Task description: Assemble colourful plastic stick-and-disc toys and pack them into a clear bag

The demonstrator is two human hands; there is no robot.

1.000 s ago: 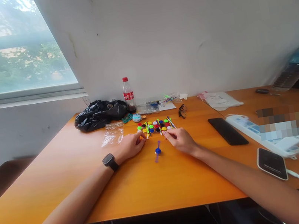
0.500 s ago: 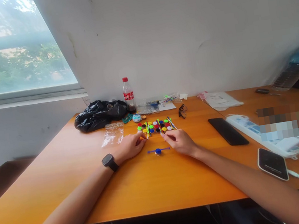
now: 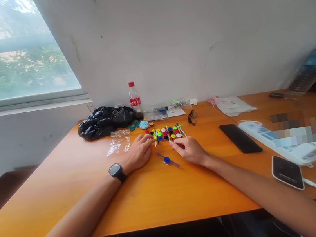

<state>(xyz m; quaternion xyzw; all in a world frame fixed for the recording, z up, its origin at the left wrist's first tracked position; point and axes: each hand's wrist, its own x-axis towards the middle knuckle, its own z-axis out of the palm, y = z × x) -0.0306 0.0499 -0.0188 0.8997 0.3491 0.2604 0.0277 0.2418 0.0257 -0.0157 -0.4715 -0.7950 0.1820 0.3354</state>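
Several small coloured discs [image 3: 164, 133] with thin coloured sticks lie in rows on the orange table [image 3: 157, 194]. My left hand [image 3: 139, 153], with a black watch on the wrist, rests fingers forward at the left end of the rows. My right hand [image 3: 189, 149] is curled, pinching the near end of a thin stick at the front of the rows. Between my hands a blue disc on a purple stick [image 3: 167, 159] lies on the table, apart from both.
A black plastic bag [image 3: 103, 120], a cola bottle [image 3: 134, 100], a clear bag [image 3: 118, 142] and glasses [image 3: 192, 117] lie behind the discs. To the right are two black phones [image 3: 240, 138] [image 3: 287, 172], a white power strip [image 3: 280, 141], cables and papers [image 3: 233, 105].
The blue disc on its purple stick has kept turning on the table, from lengthwise to crosswise to slanted. My left hand reached a little further forward to the discs.
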